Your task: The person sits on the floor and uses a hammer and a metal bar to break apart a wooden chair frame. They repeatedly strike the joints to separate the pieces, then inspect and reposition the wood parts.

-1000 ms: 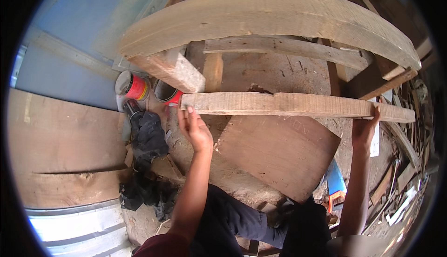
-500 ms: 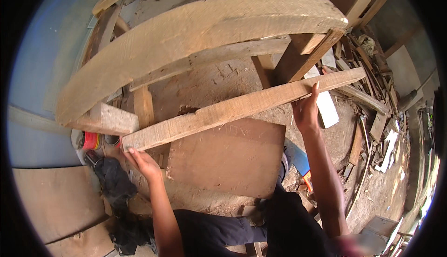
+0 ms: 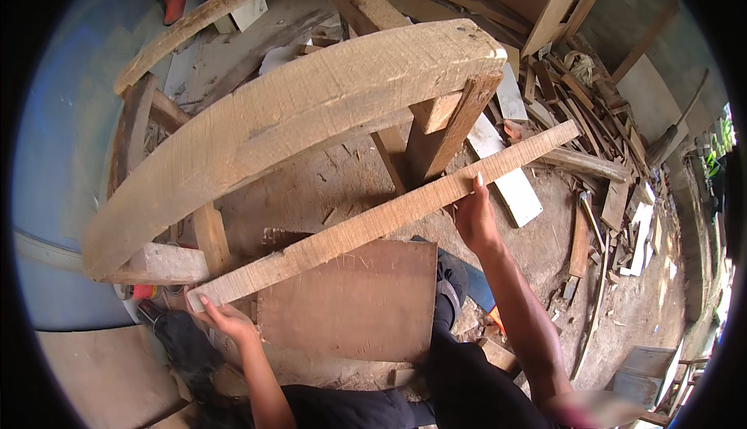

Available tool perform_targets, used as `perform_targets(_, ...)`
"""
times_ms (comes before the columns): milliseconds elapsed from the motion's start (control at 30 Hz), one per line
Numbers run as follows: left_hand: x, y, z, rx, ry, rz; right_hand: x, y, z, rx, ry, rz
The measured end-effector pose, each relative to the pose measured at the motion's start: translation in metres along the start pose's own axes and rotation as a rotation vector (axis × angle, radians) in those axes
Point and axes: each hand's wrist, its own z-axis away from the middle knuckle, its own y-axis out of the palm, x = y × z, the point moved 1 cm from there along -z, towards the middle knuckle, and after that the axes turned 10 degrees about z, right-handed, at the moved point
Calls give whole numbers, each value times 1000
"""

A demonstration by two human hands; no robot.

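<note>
I hold a long, rough-sawn wooden plank (image 3: 373, 215) that slants up from lower left to upper right. My left hand (image 3: 229, 320) grips its lower left end, with the thumb on the upper side. Farther along, my right hand (image 3: 476, 215) is closed round the plank with its thumb up, and the plank's right end sticks out beyond it. Just behind the plank stands a wooden frame topped by a thick curved beam (image 3: 296, 102). The plank's left end is close to the frame's short crosspiece (image 3: 163, 263); whether they touch, I cannot tell.
A flat brown board (image 3: 350, 297) lies on the floor below the plank. White boards (image 3: 517, 196) rest beyond my right hand. Scrap wood (image 3: 599, 118) is heaped along the right side. Dark cloth (image 3: 187, 347) lies near my left hand. A second curved beam (image 3: 226, 13) spans the back.
The view has shifted, so the frame and plank appear lower, farther left and more steeply slanted. Less of the plank's lower edge shows. Both hands keep their hold.
</note>
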Motion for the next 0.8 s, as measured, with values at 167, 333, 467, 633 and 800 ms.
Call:
perform_targets(167, -3, -2, 2, 10, -25, -8, -3, -6, 1, 48, -20, -2)
perform_targets(333, -5, 5, 8, -156, -102, 57, -2, -3, 5, 65, -28, 29)
perform_targets(467, -2, 2, 9, -157, -130, 73, -3, -10, 5, 57, -9, 52)
perform_targets(633, -5, 6, 7, -66, -87, 48, -1, -11, 7, 54, -3, 48)
perform_targets(800, -9, 6, 6, -44, -83, 54, -3, -8, 5, 18, -25, 40)
